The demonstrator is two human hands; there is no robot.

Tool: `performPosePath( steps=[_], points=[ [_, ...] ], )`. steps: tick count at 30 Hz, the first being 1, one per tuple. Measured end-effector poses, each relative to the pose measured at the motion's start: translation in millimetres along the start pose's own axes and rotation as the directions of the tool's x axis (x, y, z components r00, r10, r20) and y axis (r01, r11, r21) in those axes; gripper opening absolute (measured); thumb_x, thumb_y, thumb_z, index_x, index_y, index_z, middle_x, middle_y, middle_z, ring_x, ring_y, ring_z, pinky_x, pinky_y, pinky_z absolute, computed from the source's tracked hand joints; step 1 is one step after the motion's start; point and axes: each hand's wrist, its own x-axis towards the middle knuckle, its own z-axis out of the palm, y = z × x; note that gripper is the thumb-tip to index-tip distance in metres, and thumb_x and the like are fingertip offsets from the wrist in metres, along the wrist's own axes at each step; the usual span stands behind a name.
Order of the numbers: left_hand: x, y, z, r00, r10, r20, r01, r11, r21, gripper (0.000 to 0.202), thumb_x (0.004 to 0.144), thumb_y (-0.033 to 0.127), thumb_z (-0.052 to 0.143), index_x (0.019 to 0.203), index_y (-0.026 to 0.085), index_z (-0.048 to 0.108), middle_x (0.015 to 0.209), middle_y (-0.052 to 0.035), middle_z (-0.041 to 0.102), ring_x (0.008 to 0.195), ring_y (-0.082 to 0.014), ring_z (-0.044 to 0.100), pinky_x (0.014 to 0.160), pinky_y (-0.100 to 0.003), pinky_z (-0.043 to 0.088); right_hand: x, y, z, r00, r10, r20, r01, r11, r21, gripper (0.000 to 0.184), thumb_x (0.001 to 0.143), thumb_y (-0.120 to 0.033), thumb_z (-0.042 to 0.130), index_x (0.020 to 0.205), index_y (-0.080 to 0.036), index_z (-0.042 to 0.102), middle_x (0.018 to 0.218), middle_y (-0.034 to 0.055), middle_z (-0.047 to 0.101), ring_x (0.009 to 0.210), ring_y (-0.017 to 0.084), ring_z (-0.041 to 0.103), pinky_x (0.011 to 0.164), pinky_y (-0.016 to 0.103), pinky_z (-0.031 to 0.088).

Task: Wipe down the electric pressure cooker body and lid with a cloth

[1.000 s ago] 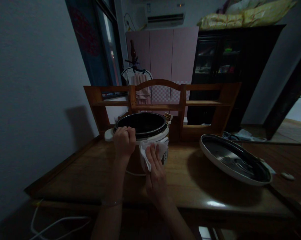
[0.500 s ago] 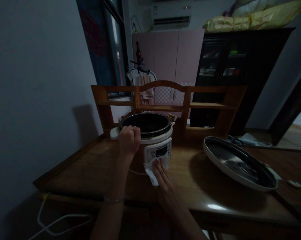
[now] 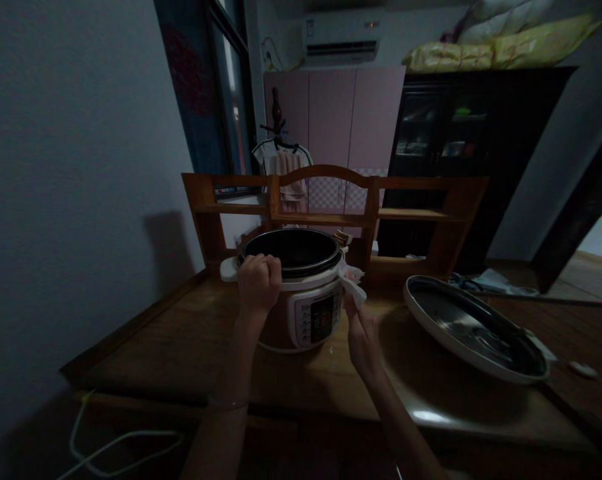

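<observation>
An electric pressure cooker with a dark inner pot stands uncovered on the wooden desk. My left hand is closed over its front left rim. At the cooker's right side, my right hand pinches a white tissue against the outer wall near the rim; part of the tissue sticks out past the edge. The control panel on the front is now uncovered. To the right, the cooker's round lid rests on the desk with its inner side up.
A wooden shelf rack stands along the back of the desk. White cables hang at the lower left. A wall borders the left side. Behind are pink cabinets and a dark cupboard.
My right hand has moved with the tissue from the front panel up and right to the cooker's side. My left hand stays on the rim.
</observation>
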Motion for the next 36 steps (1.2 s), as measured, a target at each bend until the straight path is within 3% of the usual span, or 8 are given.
performPosePath(
  steps=[7, 13, 16, 20, 23, 26, 30, 36],
  points=[
    [-0.7, -1.8, 1.4, 1.0, -0.012, 0.007, 0.012, 1.0, -0.011, 0.035, 0.095, 0.023, 0.038, 0.065, 0.022, 0.055, 0.074, -0.0077, 0.065, 0.076, -0.0237, 0.056, 0.074, -0.039, 0.037, -27.6, -7.3, 31.8, 0.93, -0.267, 0.251, 0.323, 0.92, -0.22, 0.074, 0.092, -0.004, 0.029, 0.162, -0.022, 0.011, 0.169, 0.0004, 0.009, 0.155, 0.025, 0.006, 0.125, 0.056, 0.02],
    [-0.4, -2.3, 1.8, 1.0, -0.01, 0.001, 0.01, 1.0, -0.011, 0.035, 0.095, 0.023, 0.039, 0.066, 0.022, 0.059, 0.076, -0.0081, 0.067, 0.077, -0.024, 0.057, 0.075, -0.039, 0.039, -47.7, 8.8, 31.2, 0.866, -0.342, 0.365, 0.45, 0.852, -0.269, 0.087, 0.081, 0.004, 0.028, 0.162, -0.019, 0.004, 0.168, 0.0052, 0.014, 0.155, 0.027, 0.009, 0.123, 0.058, 0.028],
    [0.2, -0.9, 0.4, 1.0, 0.0, 0.008, 0.0, 1.0, -0.002, 0.037, 0.096, 0.024, 0.038, 0.065, 0.022, 0.058, 0.074, -0.0077, 0.066, 0.076, -0.0236, 0.058, 0.075, -0.039, 0.039, -67.5, 23.0, 23.8, 0.869, -0.294, 0.398, 0.421, 0.862, -0.282, 0.09, 0.078, 0.006, 0.028, 0.162, -0.019, 0.009, 0.167, 0.0057, 0.018, 0.155, 0.026, 0.011, 0.122, 0.055, 0.032],
    [0.4, -0.2, -0.8, 1.0, 0.003, 0.02, -0.003, 1.0, 0.005, 0.036, 0.096, 0.025, 0.038, 0.065, 0.022, 0.057, 0.075, -0.0081, 0.067, 0.077, -0.0236, 0.058, 0.075, -0.039, 0.039, -81.2, 41.1, 6.1, 0.934, -0.152, 0.322, 0.252, 0.922, -0.294, 0.084, 0.082, 0.005, 0.031, 0.161, -0.022, 0.017, 0.166, 0.0047, 0.022, 0.154, 0.024, 0.015, 0.123, 0.055, 0.03],
    [0.4, -0.6, -0.6, 1.0, -0.002, 0.028, 0.002, 1.0, 0.014, 0.037, 0.097, 0.025, 0.038, 0.065, 0.021, 0.057, 0.073, -0.008, 0.065, 0.076, -0.0234, 0.057, 0.074, -0.038, 0.038, -64.8, 48.1, -10.4, 0.984, -0.006, 0.176, 0.052, 0.966, -0.253, 0.064, 0.097, -0.009, 0.033, 0.158, -0.026, 0.028, 0.162, 0.0028, 0.033, 0.153, 0.026, 0.023, 0.124, 0.056, 0.025],
    [0.2, -1.0, -0.3, 1.0, 0.005, 0.028, -0.006, 1.0, 0.027, 0.037, 0.097, 0.025, 0.037, 0.065, 0.021, 0.056, 0.072, -0.0076, 0.064, 0.075, -0.0228, 0.056, 0.074, -0.037, 0.038, -34.2, 42.2, -22.5, 0.995, 0.083, 0.062, -0.074, 0.988, -0.138, 0.05, 0.105, -0.028, 0.036, 0.155, -0.028, 0.036, 0.159, 0.0013, 0.04, 0.15, 0.028, 0.031, 0.122, 0.056, 0.028],
    [-0.4, -1.9, 0.1, 1.0, 0.009, 0.019, -0.009, 1.0, 0.012, 0.036, 0.096, 0.024, 0.037, 0.067, 0.021, 0.057, 0.074, -0.0072, 0.064, 0.076, -0.0222, 0.056, 0.073, -0.036, 0.037, -5.5, 23.8, -18.3, 0.999, -0.012, 0.037, 0.015, 0.997, -0.074, 0.048, 0.107, -0.035, 0.034, 0.155, -0.033, 0.035, 0.162, -0.0025, 0.033, 0.151, 0.026, 0.027, 0.125, 0.054, 0.023],
    [-0.6, -3.1, 0.7, 1.0, 0.024, 0.004, -0.025, 1.0, 0.01, 0.037, 0.097, 0.023, 0.036, 0.067, 0.021, 0.058, 0.073, -0.0068, 0.064, 0.075, -0.022, 0.056, 0.073, -0.036, 0.036, -8.3, 27.4, 3.1, 0.955, -0.223, 0.195, 0.247, 0.963, -0.109, 0.053, 0.107, -0.032, 0.03, 0.159, -0.031, 0.023, 0.167, -0.0025, 0.017, 0.154, 0.023, 0.015, 0.126, 0.048, 0.02]
  ],
)
